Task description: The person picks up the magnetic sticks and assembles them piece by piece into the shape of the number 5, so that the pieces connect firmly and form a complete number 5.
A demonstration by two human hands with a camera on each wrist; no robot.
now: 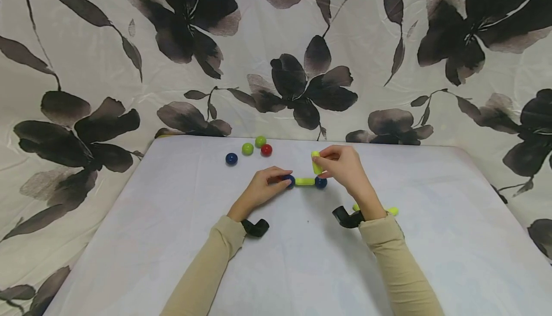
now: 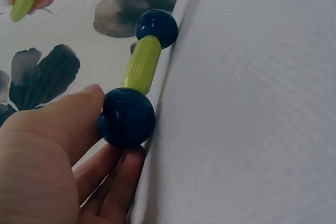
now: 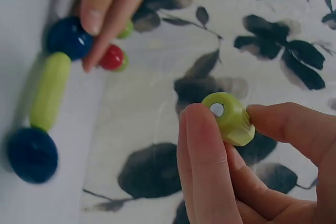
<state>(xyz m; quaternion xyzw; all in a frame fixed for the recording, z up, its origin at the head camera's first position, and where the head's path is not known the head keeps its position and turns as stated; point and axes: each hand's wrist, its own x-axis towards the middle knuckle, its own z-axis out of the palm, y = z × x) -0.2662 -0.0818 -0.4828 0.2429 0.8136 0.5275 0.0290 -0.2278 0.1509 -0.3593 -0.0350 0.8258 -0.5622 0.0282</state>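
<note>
My left hand [image 1: 268,185] pinches a dark blue ball [image 2: 127,118] between thumb and fingers. That ball is joined to a yellow-green rod [image 1: 304,181], whose other end meets a second dark blue ball [image 1: 321,182]; the joined piece lies on the table. Just above the second ball, my right hand [image 1: 345,167] pinches another yellow-green rod [image 3: 229,119], held upright in the head view. A round silvery spot, likely a magnet, shows in this rod's end in the right wrist view. The held rod and the ball below it appear apart.
Behind the left hand stand a loose blue ball [image 1: 231,158], two green balls [image 1: 247,149] and a red ball [image 1: 266,150]. More yellow-green pieces [image 1: 392,211] lie partly hidden under the right wrist. The white table [image 1: 172,258] ends at a flowered cloth [image 1: 293,57].
</note>
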